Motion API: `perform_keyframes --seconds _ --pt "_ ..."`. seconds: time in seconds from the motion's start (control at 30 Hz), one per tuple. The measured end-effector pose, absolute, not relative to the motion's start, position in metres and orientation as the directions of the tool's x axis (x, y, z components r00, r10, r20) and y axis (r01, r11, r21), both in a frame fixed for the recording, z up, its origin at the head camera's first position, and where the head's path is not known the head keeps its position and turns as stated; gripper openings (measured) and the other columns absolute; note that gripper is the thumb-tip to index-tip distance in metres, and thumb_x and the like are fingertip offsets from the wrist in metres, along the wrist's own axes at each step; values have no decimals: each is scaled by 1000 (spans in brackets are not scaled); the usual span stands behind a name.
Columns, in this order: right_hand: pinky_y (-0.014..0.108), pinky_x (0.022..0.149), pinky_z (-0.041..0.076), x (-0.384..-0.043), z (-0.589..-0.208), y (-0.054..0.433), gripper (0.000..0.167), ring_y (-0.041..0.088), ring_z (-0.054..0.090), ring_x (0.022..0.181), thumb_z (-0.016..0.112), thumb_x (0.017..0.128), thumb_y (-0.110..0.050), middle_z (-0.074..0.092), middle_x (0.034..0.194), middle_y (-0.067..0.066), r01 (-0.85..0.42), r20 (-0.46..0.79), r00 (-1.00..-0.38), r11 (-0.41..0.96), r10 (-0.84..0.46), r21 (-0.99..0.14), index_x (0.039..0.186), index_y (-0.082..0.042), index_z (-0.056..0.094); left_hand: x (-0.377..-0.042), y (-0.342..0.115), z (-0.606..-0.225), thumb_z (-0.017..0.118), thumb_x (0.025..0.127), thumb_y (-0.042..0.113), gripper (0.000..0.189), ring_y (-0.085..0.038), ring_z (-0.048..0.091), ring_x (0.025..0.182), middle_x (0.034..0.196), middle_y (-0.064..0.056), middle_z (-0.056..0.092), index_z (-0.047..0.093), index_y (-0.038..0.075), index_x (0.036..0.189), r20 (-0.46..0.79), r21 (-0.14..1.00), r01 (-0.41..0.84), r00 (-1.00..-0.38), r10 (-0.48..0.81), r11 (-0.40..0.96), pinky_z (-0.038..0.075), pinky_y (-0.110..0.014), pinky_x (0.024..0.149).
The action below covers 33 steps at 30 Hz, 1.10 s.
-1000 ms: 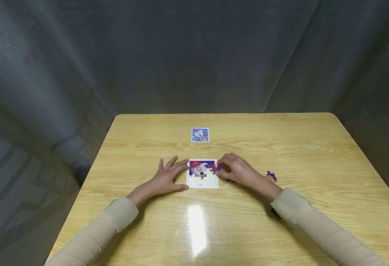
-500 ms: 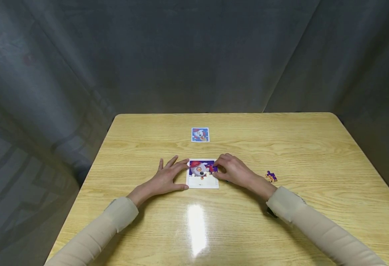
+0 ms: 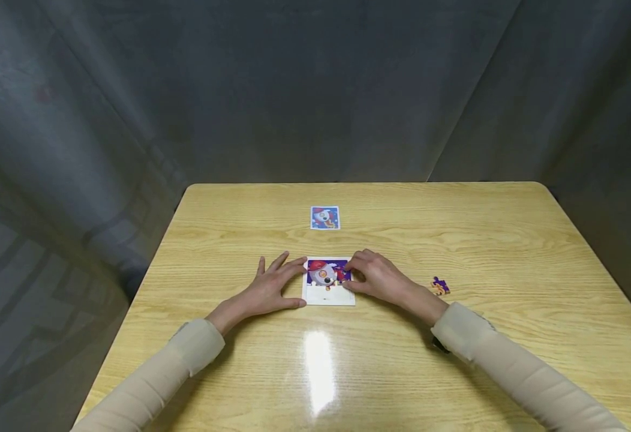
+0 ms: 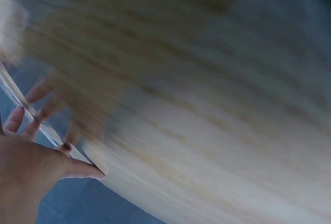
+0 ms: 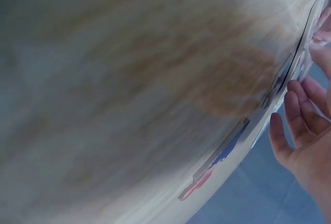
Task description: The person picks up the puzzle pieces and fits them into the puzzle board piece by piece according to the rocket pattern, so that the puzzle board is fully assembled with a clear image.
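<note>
Pinching a piece [image 3: 340, 275], right fingers [image 3: 355, 263] overlap the board [image 3: 329, 296], left fingers [image 3: 293, 265] spread, card [image 3: 325, 218] beyond.

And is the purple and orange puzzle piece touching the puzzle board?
Apart: the head view shows table and the right hand between puzzle piece and puzzle board.

Wood-grain tabletop [image 3: 240, 228] with jigsaw tray [image 3: 328, 296]

Yellow-brown, glossy, rounded at the far corners; marked toward the front by a streak of white glare [image 3: 319, 372]. Bears near the middle the square jigsaw tray, white-bordered, largely filled with a cartoon-animal picture above, mostly bare white below. Bears farther back, apart from the tray, a small white-edged picture card [image 3: 325, 218], flat, with a similar cartoon animal. Carries, right of the tray, a purple-and-orange jigsaw piece [image 3: 440, 285]. Nearer the tray in the right-wrist view, a dark flat piece [image 5: 278, 81], too blurred for detail.
</note>
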State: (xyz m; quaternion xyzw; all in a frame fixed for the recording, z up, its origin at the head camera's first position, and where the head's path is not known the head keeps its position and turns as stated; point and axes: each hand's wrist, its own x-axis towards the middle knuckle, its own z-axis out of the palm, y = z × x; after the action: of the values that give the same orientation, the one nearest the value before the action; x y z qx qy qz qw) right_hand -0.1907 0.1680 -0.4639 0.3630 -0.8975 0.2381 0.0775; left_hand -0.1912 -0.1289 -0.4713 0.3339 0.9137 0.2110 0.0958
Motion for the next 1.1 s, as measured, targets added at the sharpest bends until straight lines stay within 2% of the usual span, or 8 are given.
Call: perform_keyframes --seconds 0.43,0.73,1.1 --pt "32 72 51 -190 -463 164 32 14 57 81 80 79 -28 64 91 2 -710 316 -704 618 -636 -339 99 -5 71 -191 -129 -472 66 84 56 71 -33 8 147 158 4 26 45 19 141 -37 461 565 -758 651 684 -5 -72 105" --pt "32 75 50 -191 -465 167 31 13 55 81 80 79 -27 63 92 1 -693 290 -720 633 -630 -345 100 -7 72 -192 -129 -471 66 84 55 71 -34 9 146 158 3 27 45 18 141 -29 458 572 -755 655 680 -4 -73 105" --pt "29 68 47 -191 -466 166 25 11 51 76 79 80 -25 61 88 1 -721 314 -692 604 -650 -340 97 -7 74 -191 -129 -471 66 84 55 70 -35 10 146 157 3 27 46 18 140 -22 453 577 -755 656 680 -3 -73 104"
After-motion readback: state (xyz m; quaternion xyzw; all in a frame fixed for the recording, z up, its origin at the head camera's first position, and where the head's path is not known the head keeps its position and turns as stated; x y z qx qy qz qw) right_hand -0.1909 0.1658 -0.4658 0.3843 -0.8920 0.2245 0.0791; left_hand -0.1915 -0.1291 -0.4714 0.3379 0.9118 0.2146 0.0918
